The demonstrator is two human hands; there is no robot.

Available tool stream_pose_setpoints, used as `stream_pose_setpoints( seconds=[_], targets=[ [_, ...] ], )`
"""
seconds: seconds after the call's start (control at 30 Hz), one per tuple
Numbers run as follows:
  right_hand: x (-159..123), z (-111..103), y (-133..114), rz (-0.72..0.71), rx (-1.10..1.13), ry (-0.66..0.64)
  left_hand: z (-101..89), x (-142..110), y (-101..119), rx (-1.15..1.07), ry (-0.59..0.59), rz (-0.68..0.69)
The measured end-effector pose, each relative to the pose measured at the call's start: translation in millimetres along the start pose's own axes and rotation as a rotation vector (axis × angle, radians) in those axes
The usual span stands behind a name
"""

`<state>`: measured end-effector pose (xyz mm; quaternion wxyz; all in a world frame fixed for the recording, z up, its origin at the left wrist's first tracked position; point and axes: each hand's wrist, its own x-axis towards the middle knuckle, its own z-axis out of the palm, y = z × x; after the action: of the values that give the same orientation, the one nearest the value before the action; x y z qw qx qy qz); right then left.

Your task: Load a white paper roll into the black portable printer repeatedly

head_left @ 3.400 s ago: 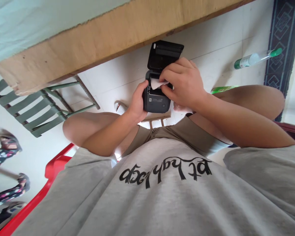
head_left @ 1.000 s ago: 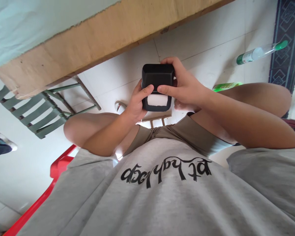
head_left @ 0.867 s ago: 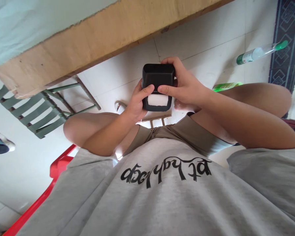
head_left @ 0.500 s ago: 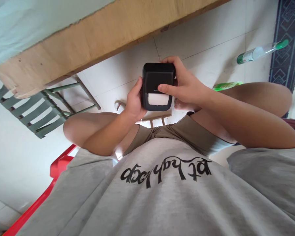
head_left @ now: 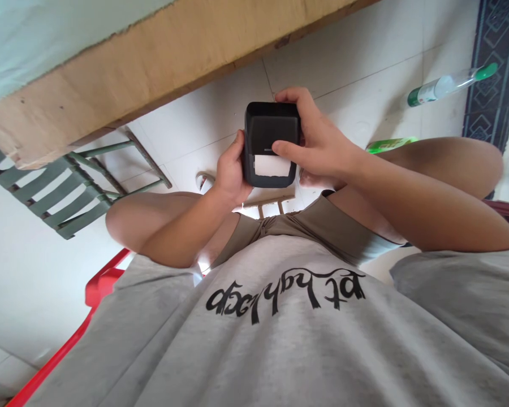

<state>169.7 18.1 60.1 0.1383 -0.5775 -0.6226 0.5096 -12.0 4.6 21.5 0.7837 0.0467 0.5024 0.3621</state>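
Note:
A black portable receipt printer (head_left: 271, 127) is held between my two hands above my lap. A roll of white paper (head_left: 272, 165) shows in its lower part. My left hand (head_left: 231, 172) grips the printer's left side, thumb pointing up along the edge. From the right, my right hand (head_left: 318, 138) wraps the other side; its thumb lies on the front just above the paper, and a finger reaches over the top corner. The fingers behind the printer are hidden.
A wooden table edge (head_left: 152, 68) with a pale cover runs across the upper left. Beneath it stands a green slatted chair (head_left: 55, 198). A clear bottle with a green cap (head_left: 443, 89) and a bright green item (head_left: 390, 145) are on the tiled floor at right. A red chair arm (head_left: 104, 285) is at left.
The printer's top has tipped slightly, and its front looks a little different in angle. Both hands keep the same hold; the view has shifted slightly.

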Motion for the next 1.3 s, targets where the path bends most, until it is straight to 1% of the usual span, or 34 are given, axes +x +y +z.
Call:
stream_pose_setpoints(
  seconds=[0.1, 0.27, 0.37, 0.47, 0.57, 0.63, 0.7, 0.77, 0.8, 0.97, 1.03, 1.13, 1.23, 1.3],
  targets=[
    [0.9, -2.2, 1.6, 0.034, 0.02, -0.029, 3.4, 0.8, 2.9, 0.027, 0.034, -0.001],
    [3.6, -4.2, 7.9, -0.005, 0.003, -0.043, 4.4, 2.9, 4.2, 0.043, 0.092, 0.019],
    [4.4, -5.2, 8.4, -0.037, -0.06, -0.067, 2.4, 3.9, 2.9, 0.054, 0.059, 0.01],
    [4.6, -8.5, 6.2, -0.052, -0.203, -0.075, 1.4, 3.7, 1.6, 0.066, -0.026, 0.04],
    [4.3, -15.5, 3.8, -0.07, -0.324, -0.015, 1.5, 3.4, 0.7, 0.062, -0.088, 0.09],
    [4.1, -20.8, 2.9, -0.131, -0.356, 0.081, 1.5, 3.9, -0.1, 0.056, -0.074, 0.121],
    [4.2, -24.3, 2.2, -0.192, -0.353, 0.187, 0.9, 4.9, -1.2, 0.049, -0.063, 0.116],
    [4.5, -24.3, 1.0, -0.21, -0.343, 0.233, -0.3, 5.5, -2.7, 0.049, -0.084, 0.08],
    [4.7, -22.9, 0.0, -0.202, -0.335, 0.223, -1.1, 5.5, -3.5, 0.052, -0.094, 0.065],
    [4.2, -9.9, -3.6, -0.153, -0.244, 0.057, -3.4, 2.9, -6.4, 0.09, -0.1, 0.032],
    [3.5, -6.4, -2.1, -0.147, -0.224, 0.034, -2.1, 1.6, -6.5, 0.1, -0.089, 0.033],
    [3.0, -3.8, 1.7, -0.14, -0.222, 0.038, 1.2, 0.5, -6.7, 0.097, -0.026, 0.033],
    [3.2, -1.4, 1.3, -0.064, -0.349, 0.033, 2.6, 0.7, -7.6, 0.095, 0.049, 0.02],
    [3.3, 0.7, -2.3, 0.013, -0.501, -0.009, 1.2, 1.4, -8.5, 0.103, 0.045, 0.019]
  ],
)
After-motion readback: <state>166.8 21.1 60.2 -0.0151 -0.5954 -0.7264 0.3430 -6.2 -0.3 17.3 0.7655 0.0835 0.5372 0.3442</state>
